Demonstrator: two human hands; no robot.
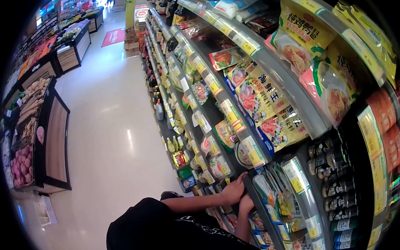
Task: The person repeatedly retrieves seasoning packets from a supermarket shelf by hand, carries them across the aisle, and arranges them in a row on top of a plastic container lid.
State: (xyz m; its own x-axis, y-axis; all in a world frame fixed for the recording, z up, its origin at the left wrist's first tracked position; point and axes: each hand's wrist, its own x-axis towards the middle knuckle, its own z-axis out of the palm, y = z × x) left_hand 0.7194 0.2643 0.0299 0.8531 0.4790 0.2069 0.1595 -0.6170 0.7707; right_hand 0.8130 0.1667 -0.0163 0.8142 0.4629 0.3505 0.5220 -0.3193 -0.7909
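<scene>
My left hand [234,191] is at the end of a dark shelf edge [254,193], its fingers close together and pointing up along it; whatever lies between them is too small to make out. Just below and to the right, my right hand [246,203] is against the same edge, its fingers hidden. Upright packets [264,189] stand right of the hands. Above them is a round clear-windowed package [243,154], beside a yellow and green packet [226,134].
Shelves hold yellow seasoning packets [260,94], larger bags [300,40] and dark-lidded jars [338,189]. Price labels [253,151] line the shelf fronts. At left, a wooden produce stand [54,142] borders the pale aisle floor [107,135]. A red floor mat [113,37] lies farther off.
</scene>
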